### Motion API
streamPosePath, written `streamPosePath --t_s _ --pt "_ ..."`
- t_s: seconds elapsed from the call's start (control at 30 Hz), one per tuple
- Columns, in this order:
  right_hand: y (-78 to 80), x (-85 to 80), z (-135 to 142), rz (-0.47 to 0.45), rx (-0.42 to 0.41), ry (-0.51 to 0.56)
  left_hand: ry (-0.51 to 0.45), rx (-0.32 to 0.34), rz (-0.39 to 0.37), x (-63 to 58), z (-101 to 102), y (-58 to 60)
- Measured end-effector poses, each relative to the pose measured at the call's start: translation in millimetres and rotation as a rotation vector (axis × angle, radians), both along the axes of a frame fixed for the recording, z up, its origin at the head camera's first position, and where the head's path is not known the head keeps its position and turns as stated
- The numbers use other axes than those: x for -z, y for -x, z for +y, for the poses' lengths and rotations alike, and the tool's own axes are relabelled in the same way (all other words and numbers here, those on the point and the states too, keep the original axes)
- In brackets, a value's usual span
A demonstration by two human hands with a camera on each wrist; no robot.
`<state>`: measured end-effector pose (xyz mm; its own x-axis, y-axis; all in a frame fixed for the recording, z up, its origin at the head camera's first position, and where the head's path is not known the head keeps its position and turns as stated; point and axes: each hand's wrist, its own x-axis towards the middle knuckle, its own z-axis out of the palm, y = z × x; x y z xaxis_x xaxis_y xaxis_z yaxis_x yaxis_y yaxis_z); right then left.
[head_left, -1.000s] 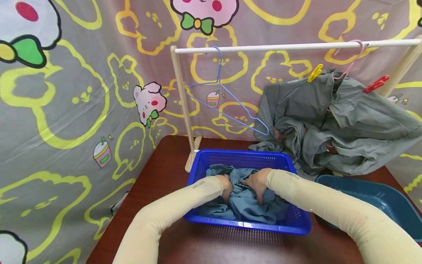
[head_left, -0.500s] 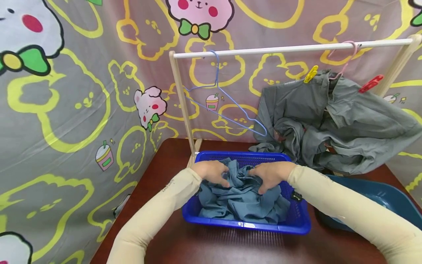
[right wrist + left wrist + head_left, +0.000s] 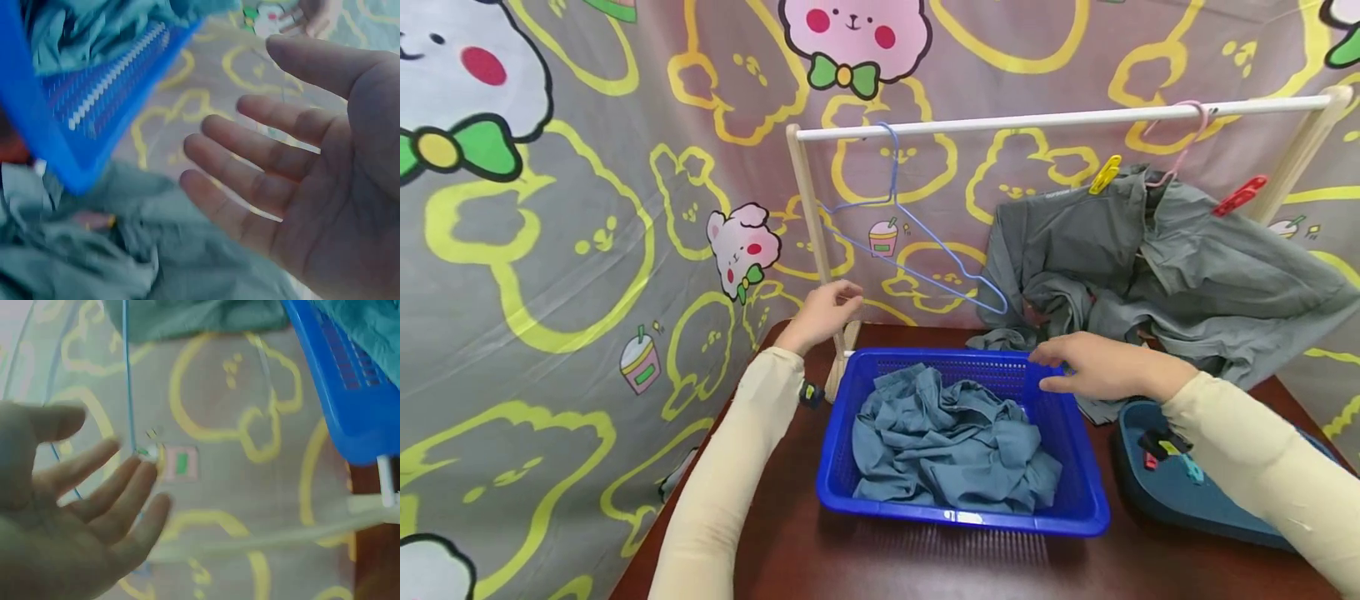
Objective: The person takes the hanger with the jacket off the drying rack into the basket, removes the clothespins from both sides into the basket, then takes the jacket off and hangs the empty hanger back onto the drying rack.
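A crumpled blue-grey garment lies in the blue plastic basket on the table. My left hand is raised beyond the basket's back left corner, in front of the rack's left post. In the left wrist view the fingers are spread and hold nothing. Over the basket's right back corner hovers my right hand, its fingers relaxed and free of any object in the right wrist view. A blue wire hanger hangs bare on the rack, to the right of my left hand.
Grey clothing hangs from a pink hanger, with a yellow peg and a red peg on it. The rack's white bar spans the back. A dark teal tub holding small pegs stands right of the basket.
Both hands have let go of the garment and lifted out of the basket. The left hand moved up and left towards the rack post, the right hand up and right.
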<state>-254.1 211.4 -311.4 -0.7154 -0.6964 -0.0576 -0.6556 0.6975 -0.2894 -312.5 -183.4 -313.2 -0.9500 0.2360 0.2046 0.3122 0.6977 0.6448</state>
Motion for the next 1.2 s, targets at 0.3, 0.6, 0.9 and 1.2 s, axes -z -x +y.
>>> streamPosePath --t_s 0.3,0.6,0.9,1.2 --pt "-1.2 -29.4 59 0.339 0.204 0.150 -0.485 -0.357 0.162 12.1 -17 36.4" --pt "-11.8 -63.2 107 0.659 0.419 0.346 -0.752 -0.258 0.036 70.6 -56 136.8" --pt "2.1 -68.9 150 0.677 0.472 0.720 -0.718 -0.218 -0.095 32.3 -31 87.5" --pt "53.5 -25.6 233 0.553 0.691 0.826 -0.782 -0.175 -0.075 69.5 -49 128.1"
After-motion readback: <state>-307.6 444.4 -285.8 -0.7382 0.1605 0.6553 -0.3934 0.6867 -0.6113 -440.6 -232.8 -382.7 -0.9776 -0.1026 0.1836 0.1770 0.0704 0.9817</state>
